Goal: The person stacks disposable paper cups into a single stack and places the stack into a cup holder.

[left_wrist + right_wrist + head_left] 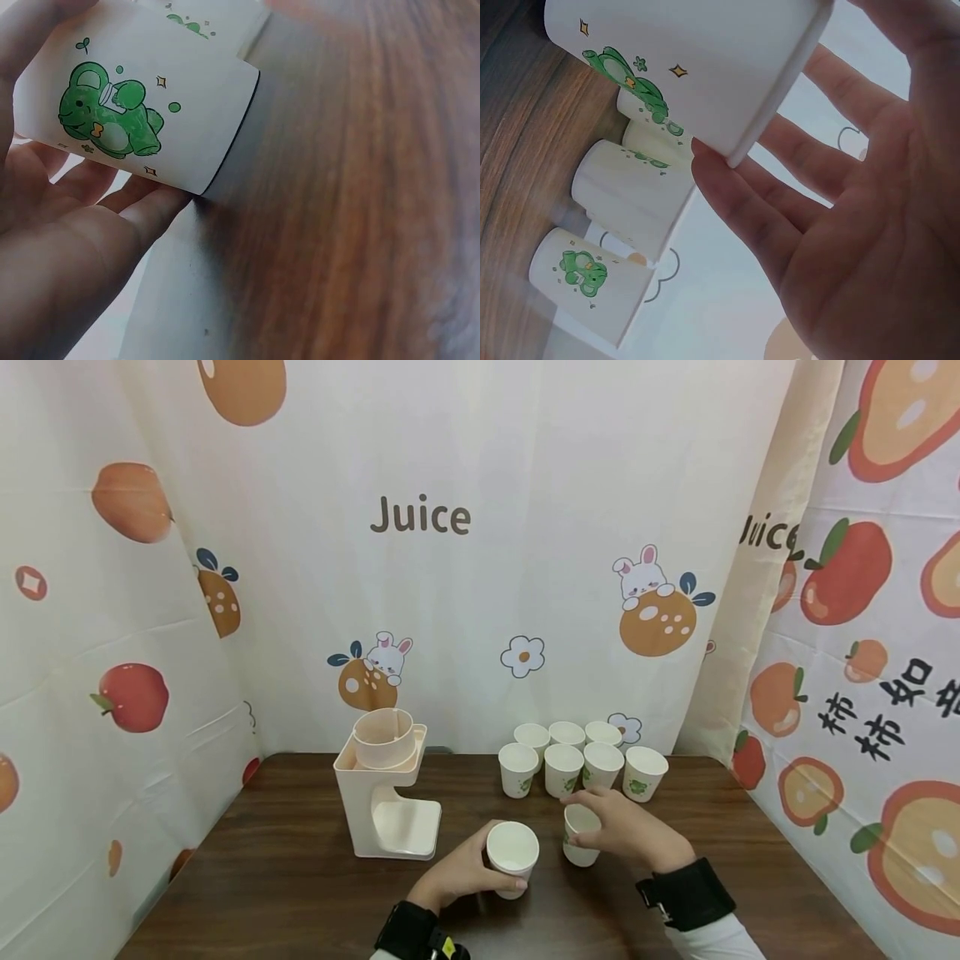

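Observation:
My left hand [467,867] grips a white paper cup [513,850] from its left side, the thumb across the front. In the left wrist view a green bear print shows on this paper cup [112,112], and its base is at the tabletop. To the right, my right hand [618,822] holds a second paper cup [579,852] near the rim, with fingers behind and thumb in front. The right wrist view shows this cup [682,60] upright, its rim by the fingers [742,202]. Both cups stand upright, a short gap apart.
Several more paper cups [562,768] stand in two rows at the back right of the dark wooden table [262,877]. A cream-coloured stand [360,814] with a round cup-shaped top [384,739] is left of my hands. Fruit-printed curtains [450,585] surround the table.

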A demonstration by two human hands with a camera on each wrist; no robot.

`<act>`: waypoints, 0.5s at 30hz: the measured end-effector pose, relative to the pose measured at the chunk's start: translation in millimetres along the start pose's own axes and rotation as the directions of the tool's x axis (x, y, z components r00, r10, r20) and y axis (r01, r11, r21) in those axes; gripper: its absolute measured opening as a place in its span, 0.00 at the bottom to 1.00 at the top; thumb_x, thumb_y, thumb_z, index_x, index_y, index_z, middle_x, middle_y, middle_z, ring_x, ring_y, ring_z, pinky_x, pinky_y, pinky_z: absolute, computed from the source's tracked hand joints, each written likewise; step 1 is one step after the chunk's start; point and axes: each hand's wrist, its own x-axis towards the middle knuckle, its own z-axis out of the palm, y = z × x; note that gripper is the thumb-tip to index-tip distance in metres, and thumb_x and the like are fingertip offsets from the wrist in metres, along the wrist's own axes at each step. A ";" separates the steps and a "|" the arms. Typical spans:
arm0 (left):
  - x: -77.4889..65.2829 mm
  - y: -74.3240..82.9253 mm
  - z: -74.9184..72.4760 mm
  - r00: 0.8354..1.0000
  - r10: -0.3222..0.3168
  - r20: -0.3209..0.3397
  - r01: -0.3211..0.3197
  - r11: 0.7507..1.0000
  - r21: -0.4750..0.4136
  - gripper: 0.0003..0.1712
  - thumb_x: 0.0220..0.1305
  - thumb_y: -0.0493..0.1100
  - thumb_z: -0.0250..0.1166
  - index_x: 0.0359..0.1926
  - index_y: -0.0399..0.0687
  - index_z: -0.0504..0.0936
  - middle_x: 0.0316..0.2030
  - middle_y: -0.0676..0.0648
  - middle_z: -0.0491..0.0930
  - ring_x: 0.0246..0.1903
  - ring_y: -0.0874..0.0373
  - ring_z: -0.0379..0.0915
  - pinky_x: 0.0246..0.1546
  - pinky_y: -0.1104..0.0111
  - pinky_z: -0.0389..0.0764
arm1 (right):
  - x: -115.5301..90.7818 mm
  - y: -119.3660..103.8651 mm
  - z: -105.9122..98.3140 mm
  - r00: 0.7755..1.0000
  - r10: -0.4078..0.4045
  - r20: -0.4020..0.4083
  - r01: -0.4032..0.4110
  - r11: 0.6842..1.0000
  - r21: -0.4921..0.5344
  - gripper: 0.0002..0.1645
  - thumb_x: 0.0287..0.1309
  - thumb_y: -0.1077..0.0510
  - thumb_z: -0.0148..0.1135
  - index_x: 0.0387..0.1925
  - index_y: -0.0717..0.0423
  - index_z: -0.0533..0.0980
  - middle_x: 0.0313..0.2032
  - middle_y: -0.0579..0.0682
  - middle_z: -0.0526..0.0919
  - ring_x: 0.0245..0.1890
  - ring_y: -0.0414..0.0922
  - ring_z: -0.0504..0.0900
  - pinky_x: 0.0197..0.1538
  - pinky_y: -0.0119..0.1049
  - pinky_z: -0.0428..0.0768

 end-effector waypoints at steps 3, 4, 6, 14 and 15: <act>0.2 0.3 0.2 1.000 -0.002 0.002 0.002 1.000 -0.003 0.43 0.53 0.37 0.78 0.67 0.48 0.66 0.55 0.48 0.76 0.56 0.52 0.72 0.58 0.56 0.70 | -0.6 -2.3 -0.9 1.000 0.014 -0.003 -0.014 1.000 -0.002 0.28 0.55 0.50 0.75 0.57 0.48 0.79 0.53 0.53 0.78 0.51 0.50 0.78 0.51 0.49 0.77; 0.4 0.6 0.3 1.000 -0.003 0.001 0.003 1.000 -0.001 0.43 0.53 0.37 0.78 0.67 0.48 0.66 0.55 0.48 0.76 0.55 0.52 0.73 0.57 0.56 0.70 | -0.8 -3.1 -1.6 1.000 0.013 -0.006 -0.013 1.000 -0.005 0.28 0.55 0.49 0.75 0.57 0.48 0.79 0.53 0.53 0.78 0.52 0.50 0.78 0.51 0.49 0.77; 0.7 1.1 0.3 1.000 -0.001 -0.002 0.001 1.000 0.006 0.43 0.53 0.37 0.78 0.67 0.48 0.66 0.55 0.49 0.76 0.55 0.53 0.73 0.57 0.56 0.70 | -1.1 -5.2 -3.2 1.000 0.012 -0.012 -0.012 1.000 -0.007 0.28 0.55 0.49 0.75 0.57 0.47 0.78 0.53 0.52 0.78 0.52 0.50 0.78 0.51 0.49 0.77; -0.5 2.4 -0.8 1.000 -0.011 -0.020 0.012 1.000 0.029 0.42 0.53 0.38 0.78 0.66 0.48 0.67 0.54 0.49 0.77 0.55 0.53 0.73 0.57 0.56 0.71 | -1.7 -17.4 -10.1 0.998 -0.056 -0.035 0.055 0.998 -0.032 0.28 0.58 0.51 0.72 0.60 0.48 0.78 0.55 0.54 0.77 0.54 0.53 0.78 0.52 0.50 0.78; -0.9 2.4 -0.7 1.000 -0.012 -0.021 0.012 0.999 0.031 0.42 0.53 0.38 0.78 0.66 0.48 0.67 0.54 0.49 0.77 0.55 0.54 0.73 0.56 0.56 0.71 | -2.2 -19.4 -10.9 0.997 -0.070 -0.045 0.069 0.997 -0.043 0.27 0.59 0.51 0.72 0.60 0.48 0.78 0.55 0.54 0.78 0.54 0.53 0.78 0.52 0.49 0.78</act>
